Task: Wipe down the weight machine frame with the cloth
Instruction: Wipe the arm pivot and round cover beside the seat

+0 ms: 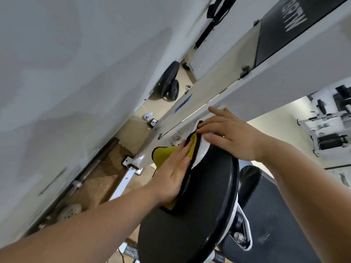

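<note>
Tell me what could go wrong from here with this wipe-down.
1. The left hand only presses the yellow cloth flat and does not grip it, so the cloth may slip off and drop.
2. The right hand rests where the black weight plate meets the white frame. Its fingers might get pinched if the plate shifts.

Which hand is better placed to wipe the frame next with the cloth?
Left. The left hand lies flat on the yellow cloth against the frame; the right hand only rests at its edge.
</note>
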